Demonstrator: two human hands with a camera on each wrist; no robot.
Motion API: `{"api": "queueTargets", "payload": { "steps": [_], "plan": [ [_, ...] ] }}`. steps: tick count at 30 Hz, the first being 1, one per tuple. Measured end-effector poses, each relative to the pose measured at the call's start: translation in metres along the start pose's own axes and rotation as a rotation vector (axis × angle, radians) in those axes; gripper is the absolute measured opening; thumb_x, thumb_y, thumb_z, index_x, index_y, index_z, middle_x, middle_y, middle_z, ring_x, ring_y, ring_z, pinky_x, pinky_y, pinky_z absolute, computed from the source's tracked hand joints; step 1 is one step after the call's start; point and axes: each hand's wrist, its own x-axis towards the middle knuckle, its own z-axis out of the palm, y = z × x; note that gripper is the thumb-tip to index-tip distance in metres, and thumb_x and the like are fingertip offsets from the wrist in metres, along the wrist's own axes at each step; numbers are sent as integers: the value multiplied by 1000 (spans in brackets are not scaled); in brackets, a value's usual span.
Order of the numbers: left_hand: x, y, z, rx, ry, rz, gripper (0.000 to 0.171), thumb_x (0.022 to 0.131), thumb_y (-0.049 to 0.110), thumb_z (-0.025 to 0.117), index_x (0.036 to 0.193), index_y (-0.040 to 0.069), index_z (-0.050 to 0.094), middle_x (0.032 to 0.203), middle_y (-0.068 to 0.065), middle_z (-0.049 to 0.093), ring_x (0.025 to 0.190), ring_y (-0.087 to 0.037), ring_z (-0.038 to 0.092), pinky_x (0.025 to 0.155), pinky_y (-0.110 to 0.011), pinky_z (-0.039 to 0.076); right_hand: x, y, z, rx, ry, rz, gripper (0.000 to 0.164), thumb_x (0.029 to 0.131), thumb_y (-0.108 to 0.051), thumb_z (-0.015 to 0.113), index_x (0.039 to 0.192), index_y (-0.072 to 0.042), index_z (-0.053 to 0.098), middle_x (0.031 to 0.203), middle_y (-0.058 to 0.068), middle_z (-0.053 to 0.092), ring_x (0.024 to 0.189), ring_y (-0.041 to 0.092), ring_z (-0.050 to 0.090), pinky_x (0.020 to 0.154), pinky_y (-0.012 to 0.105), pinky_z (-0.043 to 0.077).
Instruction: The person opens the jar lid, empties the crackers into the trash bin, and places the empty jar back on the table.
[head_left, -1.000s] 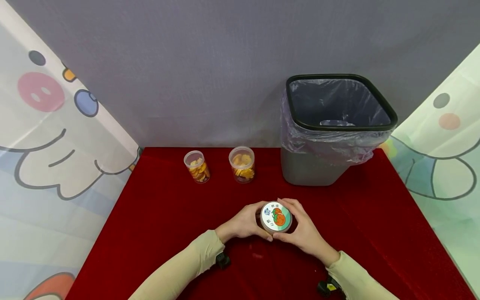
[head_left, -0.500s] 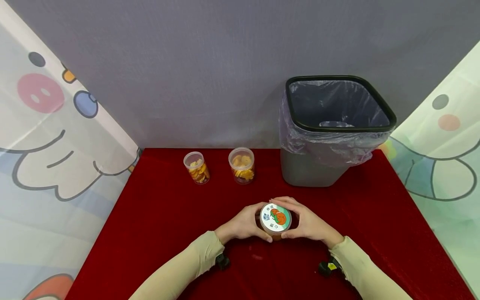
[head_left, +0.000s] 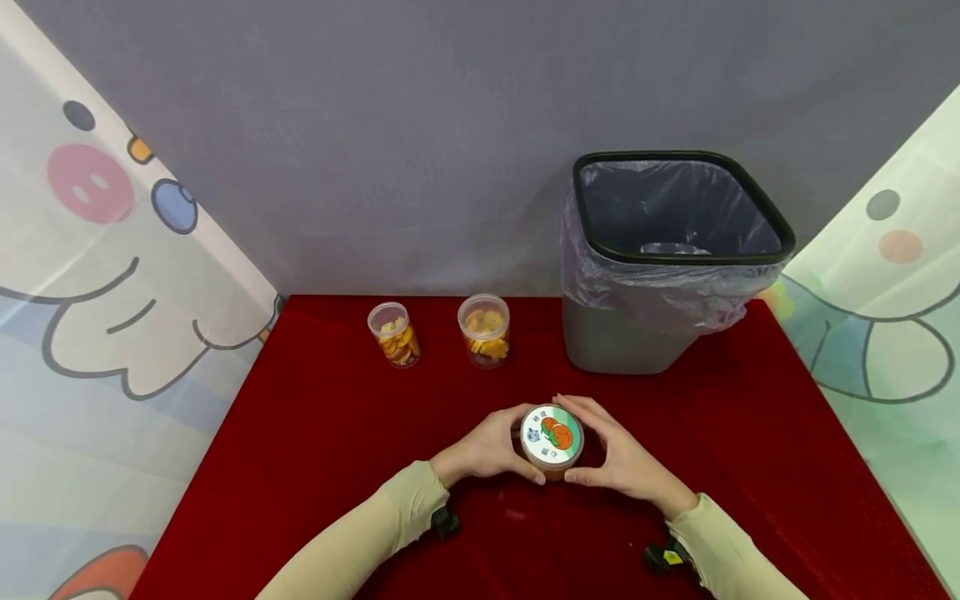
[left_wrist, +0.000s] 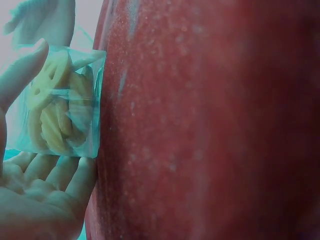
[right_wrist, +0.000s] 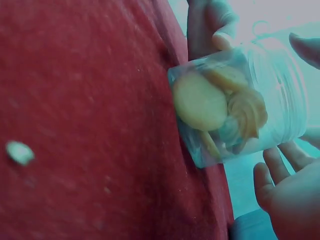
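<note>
- Jar [right_wrist: 217, 107]: upright, front-left of the bin [head_left: 622, 333], lid [head_left: 552, 435] on.
- Left hand [head_left: 489, 446]: grips the jar between thumb and fingers.
- Right hand [head_left: 621, 460]: wide round the lid; I cannot tell whether it touches.
- Small tub [head_left: 396, 335] and big tub [head_left: 486, 335]: left of the bin.

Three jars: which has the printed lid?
The front jar, between left hand and right hand, with orange fruit printed on top. Back-left jar and back-right jar have see-through tops, no print.
</note>
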Motion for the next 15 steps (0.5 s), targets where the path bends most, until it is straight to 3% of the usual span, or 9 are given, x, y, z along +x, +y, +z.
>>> {"api": "queueTargets", "payload": {
  "steps": [6,9,15],
  "plan": [
    [-1,2,-2,-4,6,-1,90,66,12,95,144,13,48,131,6,59,118,-7,56,101,-25,44,-8,-6,9,-76,123,-16,96,78,-16,88,156,-19,33,153,5,35,136,19,36,104,18,33],
    [-1,1,-1,-18,2,0,90,67,10,95,144,13,48,131,6,59,119,-8,57,101,-25,44,-12,-11,17,-134,188,15,95,77,-22,89,155,-22,35,150,2,37,135,20,38,103,17,33],
    [0,0,1,-45,-3,-8,89,67,8,94,143,13,49,130,6,59,119,-8,57,100,-24,45,-14,-20,38,-240,301,102,98,73,-36,91,154,-25,38,147,-3,39,134,17,36,105,30,35]
  ]
}}
